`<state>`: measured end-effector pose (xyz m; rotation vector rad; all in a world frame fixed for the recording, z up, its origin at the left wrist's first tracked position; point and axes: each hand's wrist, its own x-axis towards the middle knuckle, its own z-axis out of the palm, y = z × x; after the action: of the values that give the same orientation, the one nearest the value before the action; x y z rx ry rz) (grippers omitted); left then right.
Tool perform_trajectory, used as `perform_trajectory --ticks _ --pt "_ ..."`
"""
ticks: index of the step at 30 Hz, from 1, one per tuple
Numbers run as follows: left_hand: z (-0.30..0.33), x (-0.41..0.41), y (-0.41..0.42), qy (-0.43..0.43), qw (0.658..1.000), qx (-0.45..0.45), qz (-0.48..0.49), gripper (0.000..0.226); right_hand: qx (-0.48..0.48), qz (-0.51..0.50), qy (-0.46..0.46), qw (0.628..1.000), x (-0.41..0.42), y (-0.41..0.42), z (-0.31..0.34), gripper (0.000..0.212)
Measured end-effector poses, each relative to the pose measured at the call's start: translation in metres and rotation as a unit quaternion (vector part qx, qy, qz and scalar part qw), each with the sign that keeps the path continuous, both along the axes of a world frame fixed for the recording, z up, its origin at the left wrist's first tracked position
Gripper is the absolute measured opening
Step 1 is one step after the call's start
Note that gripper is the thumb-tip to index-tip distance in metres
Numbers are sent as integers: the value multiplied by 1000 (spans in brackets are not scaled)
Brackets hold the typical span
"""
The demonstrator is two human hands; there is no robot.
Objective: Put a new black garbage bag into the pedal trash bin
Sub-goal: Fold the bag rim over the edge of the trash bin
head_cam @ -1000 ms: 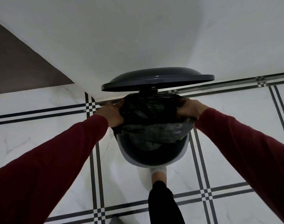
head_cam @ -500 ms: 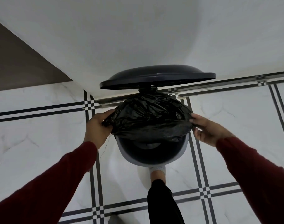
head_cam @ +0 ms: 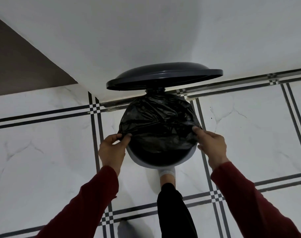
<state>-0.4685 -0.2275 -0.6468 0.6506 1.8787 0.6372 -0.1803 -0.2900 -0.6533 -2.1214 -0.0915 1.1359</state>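
A round pedal trash bin (head_cam: 160,164) stands on the tiled floor by the wall, its dark lid (head_cam: 164,75) raised. A crinkled black garbage bag (head_cam: 158,124) is spread over the bin's mouth and covers the back and sides of the rim; the pale front rim shows bare. My left hand (head_cam: 112,148) pinches the bag's edge at the bin's left side. My right hand (head_cam: 211,143) grips the bag's edge at the right side. A foot in a white sock (head_cam: 167,174) is at the bin's front base, hiding the pedal.
A white wall (head_cam: 146,31) rises right behind the bin. White marble floor tiles with black double lines (head_cam: 249,134) surround it. A brown surface (head_cam: 17,66) sits at the far left. A black trouser leg (head_cam: 173,208) reaches up from the bottom.
Both hands have slid along the rim from the back toward the front, drawing the bag's edge down over more of the bin's mouth. The lid stays raised.
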Motion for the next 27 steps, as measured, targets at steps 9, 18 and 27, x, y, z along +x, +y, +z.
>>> perform_trajectory --ticks 9,18,27 --pt "16 -2 -38 -16 998 -17 -66 70 8 11 134 991 2 -24 11 32" --pt "4 10 -68 67 992 1 -110 54 -76 30 150 985 0 -26 1 16" --pt "-23 11 -60 107 976 -82 -172 14 -25 -153 307 939 -8 -28 5 26"
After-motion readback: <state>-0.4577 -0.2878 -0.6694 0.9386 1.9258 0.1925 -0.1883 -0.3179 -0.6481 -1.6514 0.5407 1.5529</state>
